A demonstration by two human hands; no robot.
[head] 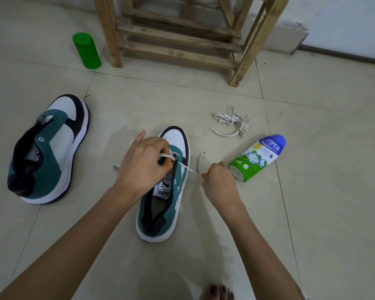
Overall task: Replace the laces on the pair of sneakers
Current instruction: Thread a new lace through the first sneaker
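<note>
Sneaker in work: teal, white and dark, standing upright on the tiled floor in the middle of the view, toe pointing away from the person, heel nearest; a printed label shows on the insole
Lace: white and flat, lying across the front eyelets of this sneaker; one stretch runs taut off the shoe's right side, then curves up in a short loop to a dark tip; another end pokes out on the shoe's left side
Left hand: over the forepart of the sneaker in work, back of the hand up, fingers curled and pinching the lace at the front eyelets
Right hand: just to the right of the same sneaker, low by the floor, fingers closed in a pinch on the taut stretch of the lace
Second sneaker: same colours, well apart to the left, tipped over so that its white sole edge faces right, toe pointing away
Loose lace: crumpled off-white heap on the floor beyond the right hand, apart from both sneakers
Bottle: lying on its side close beside the right hand, blue cap pointing away, green and white label up; whether it touches the hand, cannot tell
Green container: upright cylinder at the far left, beside a leg of the wooden frame
Foot: toes with dark nails at the bottom edge
</note>
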